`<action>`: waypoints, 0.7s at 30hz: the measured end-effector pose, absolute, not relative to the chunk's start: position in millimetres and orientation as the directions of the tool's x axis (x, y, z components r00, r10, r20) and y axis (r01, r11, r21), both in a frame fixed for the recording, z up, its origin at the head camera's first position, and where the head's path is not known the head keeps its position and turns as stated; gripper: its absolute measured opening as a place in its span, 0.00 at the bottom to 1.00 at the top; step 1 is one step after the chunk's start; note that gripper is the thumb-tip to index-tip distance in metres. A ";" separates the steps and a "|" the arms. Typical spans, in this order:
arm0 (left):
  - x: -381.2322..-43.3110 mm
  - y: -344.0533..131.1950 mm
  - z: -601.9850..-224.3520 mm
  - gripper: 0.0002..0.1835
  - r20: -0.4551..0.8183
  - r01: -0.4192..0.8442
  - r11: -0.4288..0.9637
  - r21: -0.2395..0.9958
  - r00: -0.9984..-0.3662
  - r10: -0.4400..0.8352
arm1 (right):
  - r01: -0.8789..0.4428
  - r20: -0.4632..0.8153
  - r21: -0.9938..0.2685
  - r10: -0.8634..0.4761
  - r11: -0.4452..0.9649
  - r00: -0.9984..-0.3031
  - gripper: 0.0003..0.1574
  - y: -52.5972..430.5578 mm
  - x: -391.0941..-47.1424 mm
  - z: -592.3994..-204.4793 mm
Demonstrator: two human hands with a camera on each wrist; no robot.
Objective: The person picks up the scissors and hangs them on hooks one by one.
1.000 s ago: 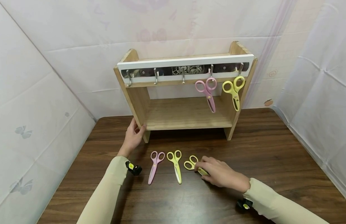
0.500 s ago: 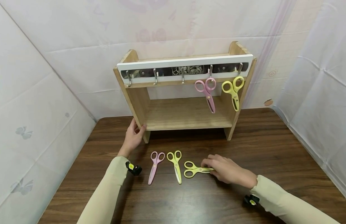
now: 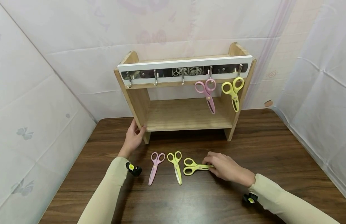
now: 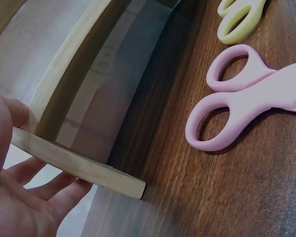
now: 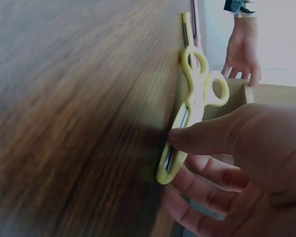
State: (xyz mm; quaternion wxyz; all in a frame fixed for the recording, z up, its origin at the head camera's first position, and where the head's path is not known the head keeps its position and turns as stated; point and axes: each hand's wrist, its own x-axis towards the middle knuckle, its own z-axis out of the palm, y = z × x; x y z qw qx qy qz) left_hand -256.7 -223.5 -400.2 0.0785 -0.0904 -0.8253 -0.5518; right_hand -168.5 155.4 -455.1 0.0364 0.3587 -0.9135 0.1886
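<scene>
My right hand [image 3: 227, 168] pinches the blade end of yellow scissors [image 3: 199, 167] between thumb and fingers. Their two handle rings point left, and the blades lie low over the table; the tip is hidden behind the fingers in the head view. In the right wrist view, the thumb [image 5: 202, 136] presses on the blade. My left hand [image 3: 132, 138] grips the lower left side panel [image 4: 84, 165] of a wooden shelf [image 3: 189, 115], thumb in front and fingers behind. Pink scissors [image 3: 154, 168] and a second yellow pair [image 3: 177, 168] lie between the hands, rings toward the shelf.
Along the shelf's top front runs a white rail [image 3: 150, 64] with several metal hooks. Pink scissors [image 3: 208, 96] and yellow scissors [image 3: 234, 93] hang at its right end. The shelf stands at the back of a dark wooden table [image 3: 167, 205], with patterned cloth [image 3: 77, 31] around it.
My right hand has shifted right, from the middle of the yellow scissors to their blade end. The scissors have turned so their rings point straight left. The left hand stays put.
</scene>
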 end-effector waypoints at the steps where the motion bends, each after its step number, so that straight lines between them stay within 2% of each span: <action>1: -254.6 -222.5 -397.8 0.31 0.230 0.237 0.377 0.895 -0.971 0.064 | -0.668 0.213 -0.307 -0.635 0.678 -0.742 0.13 155.5 -169.5 -456.0; 9: -256.3 -223.8 -398.6 0.31 0.225 0.233 0.374 0.898 -0.972 0.066 | -0.652 0.281 -0.273 -0.590 0.707 -0.757 0.13 156.9 -175.3 -462.0; 14: -271.2 -231.0 -417.5 0.32 0.228 0.234 0.358 0.904 -0.972 0.059 | -0.647 0.285 -0.270 -0.583 0.713 -0.761 0.14 156.7 -176.0 -463.8; 21: -280.3 -238.1 -432.6 0.32 0.257 0.258 0.408 0.876 -0.965 0.059 | -0.660 0.300 -0.257 -0.591 0.706 -0.749 0.15 156.5 -175.0 -465.6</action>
